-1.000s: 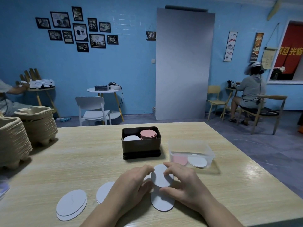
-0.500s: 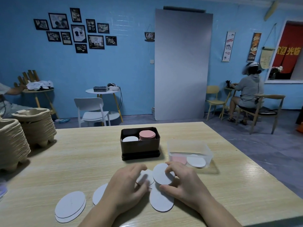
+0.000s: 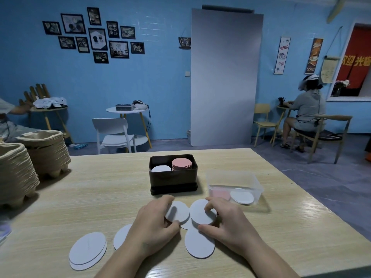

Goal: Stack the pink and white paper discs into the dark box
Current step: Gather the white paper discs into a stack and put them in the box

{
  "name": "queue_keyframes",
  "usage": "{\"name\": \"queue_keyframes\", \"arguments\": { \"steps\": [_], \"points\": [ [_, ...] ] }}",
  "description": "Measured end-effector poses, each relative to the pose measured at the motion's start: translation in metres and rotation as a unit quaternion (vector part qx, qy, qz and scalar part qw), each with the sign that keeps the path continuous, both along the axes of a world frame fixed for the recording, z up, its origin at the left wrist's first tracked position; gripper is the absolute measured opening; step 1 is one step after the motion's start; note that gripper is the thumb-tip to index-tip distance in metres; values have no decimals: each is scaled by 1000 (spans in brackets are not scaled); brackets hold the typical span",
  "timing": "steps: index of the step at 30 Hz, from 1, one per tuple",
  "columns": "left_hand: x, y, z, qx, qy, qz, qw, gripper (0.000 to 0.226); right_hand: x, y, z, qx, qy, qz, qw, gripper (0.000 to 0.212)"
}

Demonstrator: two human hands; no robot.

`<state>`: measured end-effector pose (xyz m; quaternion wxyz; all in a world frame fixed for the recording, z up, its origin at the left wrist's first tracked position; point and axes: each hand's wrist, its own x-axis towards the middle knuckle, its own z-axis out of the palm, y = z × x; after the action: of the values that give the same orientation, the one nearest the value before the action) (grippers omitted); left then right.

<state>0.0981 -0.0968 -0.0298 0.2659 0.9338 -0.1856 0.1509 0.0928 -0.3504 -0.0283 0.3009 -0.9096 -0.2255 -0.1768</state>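
The discs have separated: left hand (image 3: 152, 227) pinches left disc (image 3: 176, 211); right hand (image 3: 230, 223) pinches right disc (image 3: 201, 210), at its 3 o'clock. Box (image 3: 173, 181), 12 o'clock, awaits both.

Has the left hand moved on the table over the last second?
Yes. Against the dark box, the left hand has shifted slightly left, away from the right hand, pinching a white disc.
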Motion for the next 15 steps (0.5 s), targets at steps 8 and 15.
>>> {"name": "queue_keyframes", "arguments": {
  "steps": [8,15],
  "points": [
    [-6,-2,3,-35,-55,-15,998,45,1,0,0,-19,6,-8,1000,38],
    [-6,-12,2,61,-129,-67,988,32,2,2,-3,-21,-2,38,999,44]
  ]
}}
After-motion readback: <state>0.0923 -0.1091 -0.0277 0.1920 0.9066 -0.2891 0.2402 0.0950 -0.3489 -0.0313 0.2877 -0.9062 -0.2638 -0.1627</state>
